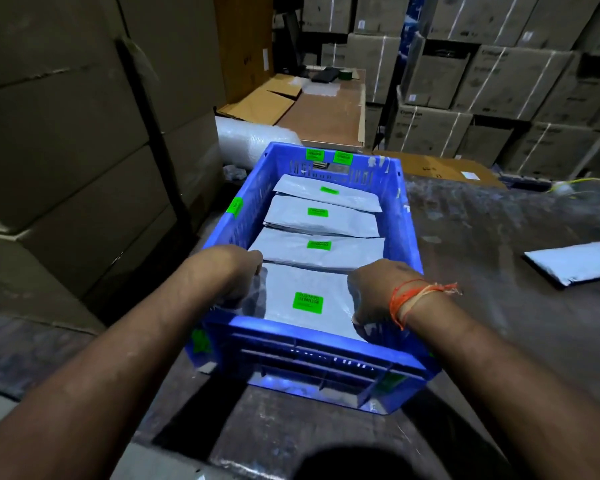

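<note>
Grey packet point(291, 285): flat plastic mailer, pale grey, slightly glossy. One bright green label point(308, 302) with dark print sits near its centre. It lies face up, roughly level, at the near end of the blue crate point(312, 332), centre of the frame, just inside the near wall. Left hand point(238, 282) grips its left edge and right hand point(371, 296) its right edge, fingers curled onto the film. Crate: perforated blue plastic walls, green stickers on the rim, long axis running toward upper centre of the frame.
</note>
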`<state>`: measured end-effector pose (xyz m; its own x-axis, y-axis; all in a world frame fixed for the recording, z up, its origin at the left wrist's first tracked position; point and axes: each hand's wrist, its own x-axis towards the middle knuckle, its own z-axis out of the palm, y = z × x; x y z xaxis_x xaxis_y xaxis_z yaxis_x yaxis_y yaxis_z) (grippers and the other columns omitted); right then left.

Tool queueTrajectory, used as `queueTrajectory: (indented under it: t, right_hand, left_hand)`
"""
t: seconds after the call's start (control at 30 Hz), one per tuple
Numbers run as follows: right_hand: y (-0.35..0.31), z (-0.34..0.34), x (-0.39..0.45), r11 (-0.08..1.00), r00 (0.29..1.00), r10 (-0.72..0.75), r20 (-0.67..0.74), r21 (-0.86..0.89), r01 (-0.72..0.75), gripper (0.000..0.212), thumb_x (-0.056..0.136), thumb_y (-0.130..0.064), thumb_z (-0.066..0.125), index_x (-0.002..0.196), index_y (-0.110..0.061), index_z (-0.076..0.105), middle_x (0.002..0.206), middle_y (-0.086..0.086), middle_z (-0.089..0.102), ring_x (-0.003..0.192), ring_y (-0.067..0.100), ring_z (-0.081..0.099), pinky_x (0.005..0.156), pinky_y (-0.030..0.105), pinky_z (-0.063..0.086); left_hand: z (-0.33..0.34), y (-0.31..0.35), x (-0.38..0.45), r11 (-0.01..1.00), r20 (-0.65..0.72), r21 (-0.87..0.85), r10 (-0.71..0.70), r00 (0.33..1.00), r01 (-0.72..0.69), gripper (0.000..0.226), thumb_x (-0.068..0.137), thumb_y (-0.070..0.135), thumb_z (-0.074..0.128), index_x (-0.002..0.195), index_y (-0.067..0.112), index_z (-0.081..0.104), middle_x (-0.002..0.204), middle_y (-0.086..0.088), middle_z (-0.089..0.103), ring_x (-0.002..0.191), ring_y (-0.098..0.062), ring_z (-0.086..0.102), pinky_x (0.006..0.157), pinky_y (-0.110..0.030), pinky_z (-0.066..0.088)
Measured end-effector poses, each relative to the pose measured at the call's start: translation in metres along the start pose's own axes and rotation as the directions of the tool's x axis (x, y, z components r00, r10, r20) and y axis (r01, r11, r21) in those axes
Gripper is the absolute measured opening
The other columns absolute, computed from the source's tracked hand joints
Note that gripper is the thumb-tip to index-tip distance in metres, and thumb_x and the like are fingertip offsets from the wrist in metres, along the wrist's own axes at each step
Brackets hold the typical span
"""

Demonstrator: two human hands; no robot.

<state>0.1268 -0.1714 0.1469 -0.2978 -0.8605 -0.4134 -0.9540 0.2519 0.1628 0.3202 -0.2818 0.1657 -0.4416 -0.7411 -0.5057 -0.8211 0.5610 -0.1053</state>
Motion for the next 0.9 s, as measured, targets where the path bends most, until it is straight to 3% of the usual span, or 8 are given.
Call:
queueTrajectory:
  t: [0.17, 0.3, 0.4, 0.5, 0.7, 0.9]
  right_hand:
    - [0.009, 0.005, -0.003, 0.995, 0.989, 0.009, -0.150, 0.103, 0.006, 0.034, 0.071, -0.043, 0.072, 0.099, -0.025, 0.065, 0.104, 0.003, 0.068, 0.099, 0.030, 0.065, 0.080, 0.035, 0.056]
    - [0.023, -0.004, -0.021, 0.987, 0.939, -0.007, -0.344, 0.148, 0.062, 0.041, 0.084, -0.047, 0.063, 0.119, -0.026, 0.058, 0.117, 0.006, 0.066, 0.110, 0.034, 0.061, 0.082, 0.036, 0.051]
    - [0.040, -0.013, -0.040, 0.954, 0.858, 0.046, -0.512, 0.276, 0.114, 0.057, 0.087, -0.047, 0.062, 0.140, -0.028, 0.051, 0.109, 0.005, 0.073, 0.111, 0.033, 0.063, 0.089, 0.039, 0.053]
    - [0.070, -0.010, -0.052, 0.931, 0.762, 0.130, -0.634, 0.342, 0.126, 0.055, 0.085, -0.045, 0.063, 0.137, -0.028, 0.055, 0.095, 0.005, 0.075, 0.101, 0.031, 0.068, 0.086, 0.040, 0.055]
    - [0.159, 0.016, -0.081, 0.910, 0.735, 0.275, -0.620, 0.415, 0.010, 0.056, 0.086, -0.041, 0.067, 0.139, -0.027, 0.056, 0.113, 0.005, 0.073, 0.109, 0.026, 0.066, 0.092, 0.037, 0.053]
    - [0.259, 0.067, -0.095, 0.879, 0.738, 0.368, -0.566, 0.471, -0.077, 0.055, 0.086, -0.041, 0.067, 0.138, -0.026, 0.057, 0.119, 0.008, 0.070, 0.111, 0.028, 0.064, 0.090, 0.034, 0.050]
  left_hand:
    - [-0.002, 0.006, -0.012, 0.998, -0.049, 0.047, -0.031, 0.998, 0.034, 0.061, 0.084, 0.028, 0.071, 0.139, 0.025, 0.044, 0.124, -0.007, 0.059, 0.111, -0.029, 0.060, 0.076, -0.031, 0.045]
    - [-0.014, 0.020, -0.031, 0.992, -0.260, 0.112, -0.027, 0.965, 0.058, 0.056, 0.086, 0.050, 0.063, 0.134, 0.027, 0.047, 0.126, -0.003, 0.060, 0.113, -0.030, 0.060, 0.076, -0.034, 0.043]
    - [-0.030, 0.038, -0.040, 0.992, -0.447, 0.103, 0.107, 0.888, -0.068, 0.069, 0.087, 0.061, 0.062, 0.142, 0.027, 0.039, 0.138, -0.007, 0.050, 0.118, -0.034, 0.058, 0.083, -0.038, 0.048]
    - [-0.052, 0.075, -0.039, 0.963, -0.556, 0.091, 0.261, 0.789, -0.255, 0.071, 0.089, 0.059, 0.062, 0.148, 0.030, 0.034, 0.158, -0.006, 0.030, 0.125, -0.037, 0.055, 0.091, -0.044, 0.051]
    - [-0.076, 0.188, -0.034, 0.870, -0.636, 0.137, 0.444, 0.632, -0.473, 0.070, 0.089, 0.056, 0.063, 0.147, 0.026, 0.039, 0.151, -0.009, 0.039, 0.130, -0.034, 0.052, 0.097, -0.045, 0.050]
    - [-0.069, 0.301, -0.031, 0.852, -0.635, 0.145, 0.470, 0.613, -0.503, 0.064, 0.089, 0.058, 0.061, 0.142, 0.027, 0.045, 0.142, -0.005, 0.046, 0.123, -0.032, 0.056, 0.092, -0.043, 0.051]
